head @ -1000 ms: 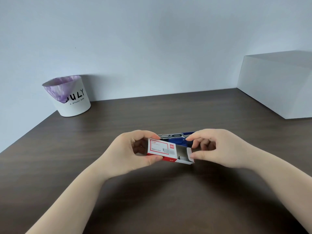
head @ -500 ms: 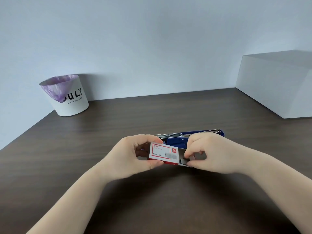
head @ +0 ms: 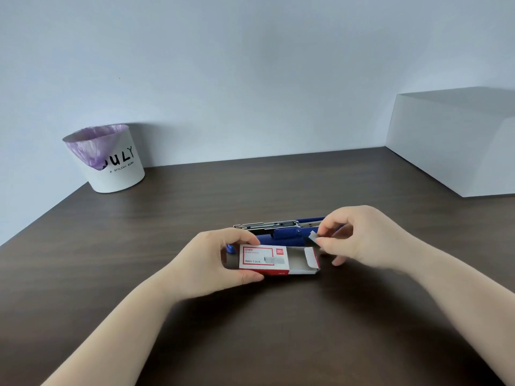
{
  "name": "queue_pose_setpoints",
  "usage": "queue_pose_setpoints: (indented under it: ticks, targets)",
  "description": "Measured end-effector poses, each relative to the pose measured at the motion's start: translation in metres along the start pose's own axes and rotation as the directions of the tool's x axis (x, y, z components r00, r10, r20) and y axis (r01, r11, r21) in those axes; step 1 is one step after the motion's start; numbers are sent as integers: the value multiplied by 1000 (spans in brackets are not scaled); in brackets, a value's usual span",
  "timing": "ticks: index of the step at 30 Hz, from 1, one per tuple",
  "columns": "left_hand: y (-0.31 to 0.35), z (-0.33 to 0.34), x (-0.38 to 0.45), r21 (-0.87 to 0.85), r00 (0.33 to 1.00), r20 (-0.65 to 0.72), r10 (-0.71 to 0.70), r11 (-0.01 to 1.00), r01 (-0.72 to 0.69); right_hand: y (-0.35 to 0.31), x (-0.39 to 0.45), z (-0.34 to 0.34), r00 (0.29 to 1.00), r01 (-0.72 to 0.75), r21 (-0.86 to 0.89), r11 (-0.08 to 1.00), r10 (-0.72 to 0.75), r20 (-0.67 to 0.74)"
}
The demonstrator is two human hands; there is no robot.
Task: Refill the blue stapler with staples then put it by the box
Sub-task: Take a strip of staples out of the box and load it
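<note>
Centrally, left hand (head: 220,260) grips staple box (head: 274,259); right hand (head: 362,236) pinches staple strip (head: 313,235); stapler (head: 281,231) just behind; table (head: 278,330) edges well apart.

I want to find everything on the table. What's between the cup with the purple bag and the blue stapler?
Nothing. In the head view, only bare dark table lies between the cup and the blue stapler.

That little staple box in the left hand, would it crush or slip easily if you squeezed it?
Probably crushable: the staple box is thin card, and its open right end looks hollow. It seems light, since the left hand holds it by fingertips alone. Slipping seems unlikely; the card looks matte. The right hand pinches a small strip.
</note>
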State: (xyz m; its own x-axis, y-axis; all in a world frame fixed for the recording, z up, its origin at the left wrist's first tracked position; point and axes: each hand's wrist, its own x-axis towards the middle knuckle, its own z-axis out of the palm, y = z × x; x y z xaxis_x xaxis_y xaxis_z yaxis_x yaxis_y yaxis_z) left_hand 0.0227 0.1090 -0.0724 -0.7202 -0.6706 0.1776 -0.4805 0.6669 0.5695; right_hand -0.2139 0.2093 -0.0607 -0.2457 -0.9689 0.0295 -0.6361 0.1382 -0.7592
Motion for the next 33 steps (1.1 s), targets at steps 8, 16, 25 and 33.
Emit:
queue_pose_setpoints:
  ticks: [8, 16, 25, 33]
  targets:
    - [-2, 1, 0, 54, 1000, 16, -5, 999, 5, -2, 0, 6, 998, -35, 157, 987, 26, 60]
    - [-4, 7, 5, 34, 999, 32, -9, 999, 8, -5, 0, 10, 997, -30, 169, 985, 18, 76]
    - [1, 15, 7, -3, 1000, 28, -12, 1000, 12, -3, 3, 18, 996, 16, 144, 989, -29, 88]
    - [-4, 15, 6, -107, 999, 32, -34, 994, 38, 0, 6, 21, 997, 25, 192, 981, -38, 66]
